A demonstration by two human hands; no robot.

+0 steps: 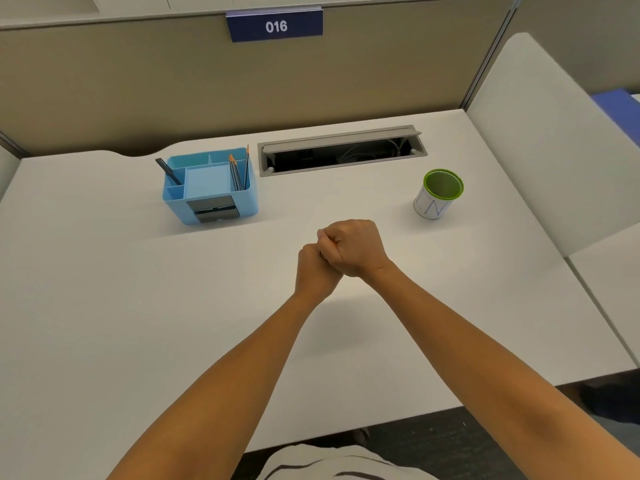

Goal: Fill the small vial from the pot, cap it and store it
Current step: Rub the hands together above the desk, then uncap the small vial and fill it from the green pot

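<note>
My two hands meet above the middle of the white desk. My left hand is a closed fist, thumb side up, with the small vial hidden inside it. My right hand sits on top of the left fist with its fingers curled tight. A sliver of an orange cap shows between the right fingers. The pot, a white cup with a green rim and blue marks on its side, stands upright at the right, apart from my hands.
A blue desk organizer with pencils, a pen and several compartments stands at the back left. An open grey cable tray is set into the desk behind my hands. Partition walls close the back and right.
</note>
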